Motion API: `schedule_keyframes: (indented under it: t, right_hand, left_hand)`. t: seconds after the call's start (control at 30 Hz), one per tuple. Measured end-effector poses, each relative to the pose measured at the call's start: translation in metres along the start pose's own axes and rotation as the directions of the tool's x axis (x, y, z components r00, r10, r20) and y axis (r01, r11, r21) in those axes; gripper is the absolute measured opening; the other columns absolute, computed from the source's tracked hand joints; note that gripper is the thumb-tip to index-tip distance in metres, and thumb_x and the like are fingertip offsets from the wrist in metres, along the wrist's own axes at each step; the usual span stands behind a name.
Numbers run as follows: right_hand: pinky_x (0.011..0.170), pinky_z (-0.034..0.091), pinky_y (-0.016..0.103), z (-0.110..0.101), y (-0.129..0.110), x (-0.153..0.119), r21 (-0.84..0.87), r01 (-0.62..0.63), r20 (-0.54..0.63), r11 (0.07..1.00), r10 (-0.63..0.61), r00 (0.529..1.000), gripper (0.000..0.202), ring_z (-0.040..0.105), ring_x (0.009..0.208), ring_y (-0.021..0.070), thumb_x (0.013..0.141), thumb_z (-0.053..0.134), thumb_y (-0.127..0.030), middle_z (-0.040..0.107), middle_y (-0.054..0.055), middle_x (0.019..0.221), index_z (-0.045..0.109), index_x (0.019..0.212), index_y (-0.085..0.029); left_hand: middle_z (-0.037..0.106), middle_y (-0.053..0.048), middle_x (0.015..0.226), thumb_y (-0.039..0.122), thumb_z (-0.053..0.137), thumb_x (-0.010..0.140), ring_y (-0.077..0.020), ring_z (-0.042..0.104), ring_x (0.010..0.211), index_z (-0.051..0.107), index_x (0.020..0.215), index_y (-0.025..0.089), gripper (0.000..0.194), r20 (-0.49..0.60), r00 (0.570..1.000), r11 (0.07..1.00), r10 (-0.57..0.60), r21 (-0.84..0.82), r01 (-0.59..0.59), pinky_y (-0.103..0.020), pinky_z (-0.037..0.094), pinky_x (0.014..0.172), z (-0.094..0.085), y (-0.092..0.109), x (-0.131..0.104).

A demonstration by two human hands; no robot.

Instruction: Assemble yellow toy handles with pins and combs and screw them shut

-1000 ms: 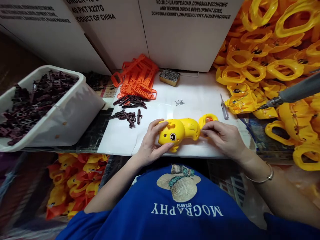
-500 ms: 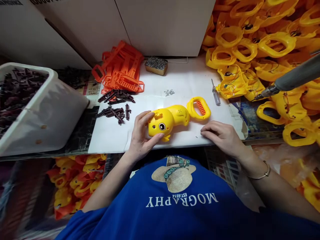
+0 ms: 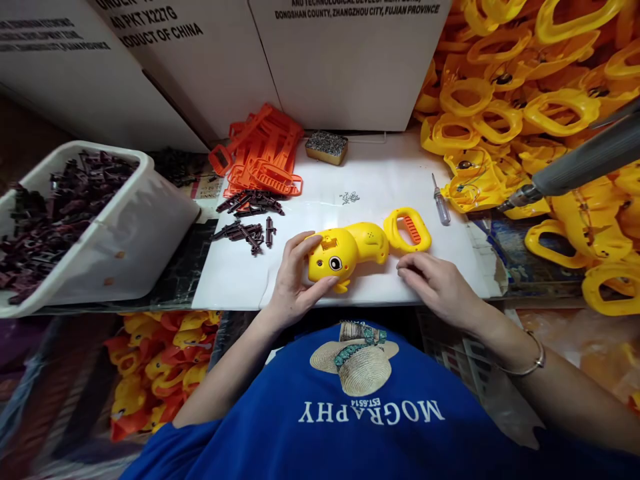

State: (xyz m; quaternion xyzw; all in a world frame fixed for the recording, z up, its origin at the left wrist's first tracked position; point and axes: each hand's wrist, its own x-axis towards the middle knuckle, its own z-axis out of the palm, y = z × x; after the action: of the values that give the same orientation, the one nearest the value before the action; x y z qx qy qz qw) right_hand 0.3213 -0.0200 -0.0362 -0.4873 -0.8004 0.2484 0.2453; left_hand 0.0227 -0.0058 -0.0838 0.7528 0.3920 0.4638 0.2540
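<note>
Head camera view: the left hand (image 3: 295, 283) grips the yellow toy (image 3: 345, 253) at its head end, thumb on the near side and fingers bent over the far side. Fingertips of the right hand (image 3: 440, 283) are drawn together against the thumb, just below the ring handle (image 3: 429, 237); whether anything small is pinched there cannot be determined. The toy lies on the white sheet (image 3: 380, 170) near its front edge, a printed eye and a rectangular recess facing up, with the ring handle and its orange grip insert to the right.

Beyond the toy, a small scatter of screws (image 3: 350, 198) lies on the sheet. Dark plastic parts (image 3: 245, 235) are grouped to the left, next to a heap of orange frames (image 3: 265, 157). A screw-filled tin (image 3: 327, 148) sits at the back, near the printed cartons (image 3: 345, 73). On the right, a clear-handled screwdriver (image 3: 442, 205) rests beside piled yellow shells (image 3: 473, 183), some with wiring visible; a grey power driver (image 3: 575, 160) extends over the pile.

Outermost left, a white tub (image 3: 135, 247) contains more dark parts. Below table level, yellow and orange toys (image 3: 160, 367) are heaped.
</note>
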Motion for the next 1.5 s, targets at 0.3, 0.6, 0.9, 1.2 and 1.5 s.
schedule_keyframes:
  t: [0.3, 0.6, 0.9, 1.2, 1.5]
  right_hand:
    - [0.073, 0.056, 0.032, 0.018, -0.008, 0.022, 0.057, -0.002, -0.246, 0.998, 0.016, 0.969, 0.011, 0.071, 0.077, 0.0197, 0.097, 0.055, -0.027, 0.077, 0.005, 0.086, 0.065, 0.093, -0.023]
    - [0.070, 0.058, 0.034, 0.027, -0.006, 0.020, 0.064, -0.053, -0.288, 0.997, 0.069, 0.955, 0.010, 0.069, 0.070, 0.0193, 0.094, 0.061, -0.029, 0.077, 0.004, 0.082, 0.068, 0.089, -0.024]
    - [0.073, 0.055, 0.035, -0.026, -0.002, 0.070, 0.013, -0.077, -0.345, 0.997, 0.077, 0.936, 0.012, 0.070, 0.078, 0.0208, 0.092, 0.066, -0.031, 0.078, 0.006, 0.092, 0.074, 0.095, -0.022]
    - [0.089, 0.048, 0.035, -0.010, 0.023, 0.182, -0.400, -0.009, 0.192, 0.916, 0.093, 0.977, 0.026, 0.069, 0.100, 0.0236, 0.093, 0.056, -0.018, 0.080, 0.010, 0.110, 0.079, 0.106, -0.018]
    - [0.075, 0.045, 0.031, -0.003, 0.032, 0.195, -0.382, -0.078, 0.228, 0.921, 0.175, 0.958, 0.014, 0.066, 0.082, 0.0210, 0.087, 0.066, -0.023, 0.079, 0.007, 0.090, 0.079, 0.086, -0.019]
  left_hand:
    - [0.047, -0.013, 0.145, 0.039, 0.073, 0.094, -0.0302, 0.052, 0.139, 0.044, 0.152, 0.032, 0.065, 0.023, 1.000, 1.000, -0.012, 0.000, 0.012, -0.054, 0.051, 0.116, -0.002, 0.005, 0.001]
    - [0.048, -0.012, 0.144, 0.040, 0.073, 0.093, -0.0295, 0.051, 0.138, 0.045, 0.151, 0.031, 0.065, 0.006, 1.000, 1.000, -0.020, -0.006, 0.020, -0.052, 0.050, 0.116, -0.001, 0.005, 0.000]
    - [0.047, -0.013, 0.147, 0.038, 0.074, 0.092, -0.0307, 0.049, 0.141, 0.045, 0.152, 0.030, 0.067, 0.026, 0.999, 0.999, -0.021, -0.042, 0.022, -0.053, 0.048, 0.118, -0.002, 0.004, 0.000]
    - [0.045, -0.014, 0.148, 0.039, 0.073, 0.093, -0.0319, 0.050, 0.141, 0.043, 0.152, 0.031, 0.066, 0.025, 0.999, 0.996, -0.027, -0.081, 0.029, -0.055, 0.048, 0.118, -0.001, 0.006, -0.001]
    - [0.043, -0.013, 0.150, 0.037, 0.073, 0.094, -0.0321, 0.048, 0.143, 0.043, 0.152, 0.033, 0.065, 0.042, 0.997, 0.991, -0.068, -0.116, 0.072, -0.053, 0.048, 0.118, -0.002, 0.008, -0.002]
